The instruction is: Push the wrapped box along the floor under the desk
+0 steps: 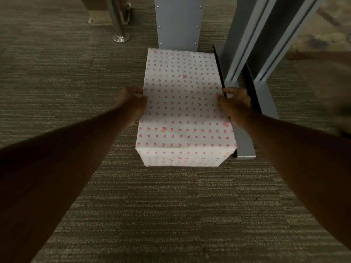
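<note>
A box wrapped in white paper with small pink hearts (182, 103) lies on the grey carpet, long side running away from me. My left hand (131, 103) grips its left side and my right hand (235, 104) grips its right side, fingers curled over the top edges about halfway along. The box's far end sits close to a grey desk panel (178, 23). Its right side runs next to the grey desk leg and foot (247, 130).
A chrome pole with a round foot (121, 37) stands at the back left, beside a beige base (106, 18). Slanted grey desk uprights (266, 40) rise at the right. Carpet (57, 73) stretches to the left and in front of the box.
</note>
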`<control>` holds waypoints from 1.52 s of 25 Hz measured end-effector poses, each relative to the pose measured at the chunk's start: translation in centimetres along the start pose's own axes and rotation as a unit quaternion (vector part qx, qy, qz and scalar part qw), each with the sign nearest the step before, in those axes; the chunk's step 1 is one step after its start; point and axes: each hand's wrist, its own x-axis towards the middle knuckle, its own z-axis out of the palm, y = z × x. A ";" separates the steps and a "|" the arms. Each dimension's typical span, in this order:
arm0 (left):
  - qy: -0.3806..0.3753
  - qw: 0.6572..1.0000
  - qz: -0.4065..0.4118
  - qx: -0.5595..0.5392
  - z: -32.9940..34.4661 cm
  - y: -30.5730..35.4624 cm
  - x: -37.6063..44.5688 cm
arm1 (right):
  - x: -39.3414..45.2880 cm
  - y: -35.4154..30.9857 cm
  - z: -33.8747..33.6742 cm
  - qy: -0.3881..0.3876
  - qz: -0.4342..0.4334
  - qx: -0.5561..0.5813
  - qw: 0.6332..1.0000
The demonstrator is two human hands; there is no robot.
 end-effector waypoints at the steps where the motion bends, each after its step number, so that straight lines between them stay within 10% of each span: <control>1: -0.005 1.000 0.004 -0.009 0.6 0.4 0.2 | 0.6 -0.2 -0.4 0.005 0.007 0.003 1.000; 29: -0.026 0.995 0.049 0.087 6.1 2.1 -0.9 | 3.5 2.2 -3.5 0.012 -0.042 -0.107 0.993; 38: -0.004 0.827 0.351 0.439 5.8 2.1 -6.9 | -4.1 1.1 -2.5 0.024 -0.207 -0.368 0.906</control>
